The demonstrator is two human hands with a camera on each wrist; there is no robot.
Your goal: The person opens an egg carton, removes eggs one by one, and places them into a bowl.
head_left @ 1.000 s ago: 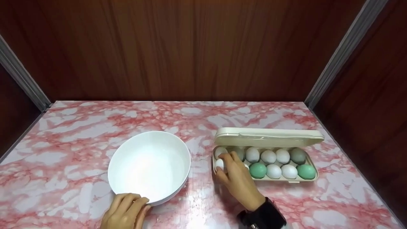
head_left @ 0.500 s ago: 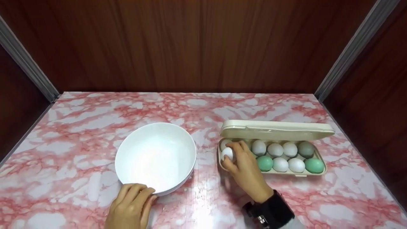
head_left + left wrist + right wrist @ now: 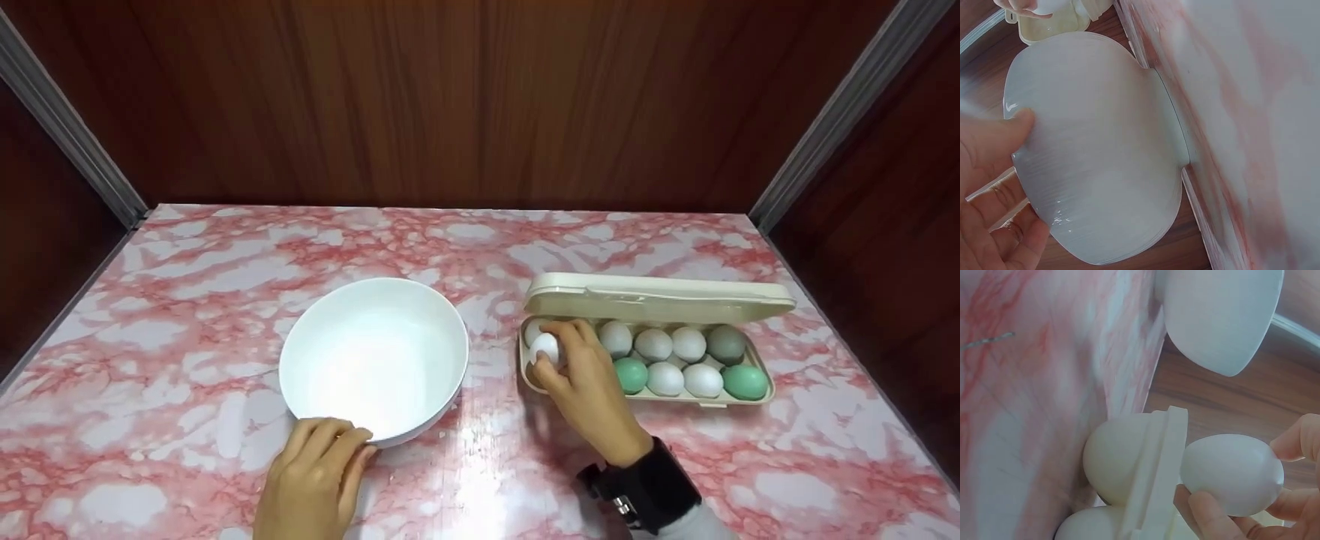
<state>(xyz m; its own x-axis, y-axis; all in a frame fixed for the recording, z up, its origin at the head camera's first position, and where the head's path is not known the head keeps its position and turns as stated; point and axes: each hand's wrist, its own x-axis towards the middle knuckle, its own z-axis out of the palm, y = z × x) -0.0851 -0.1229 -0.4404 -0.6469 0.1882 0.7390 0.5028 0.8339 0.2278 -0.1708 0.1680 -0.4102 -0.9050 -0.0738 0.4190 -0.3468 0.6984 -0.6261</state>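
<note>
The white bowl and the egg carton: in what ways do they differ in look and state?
The white bowl is round, while the egg carton is long and cream, with an open lid. The bowl holds nothing; the carton holds white, grey and green eggs. The left hand holds the bowl's rim; the right hand pinches a white egg at the carton's left end. Both stand on the marble table.

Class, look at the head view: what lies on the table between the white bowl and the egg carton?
Nothing: between the white bowl and the egg carton the head view shows only a bare strip of pink marbled table.
</note>
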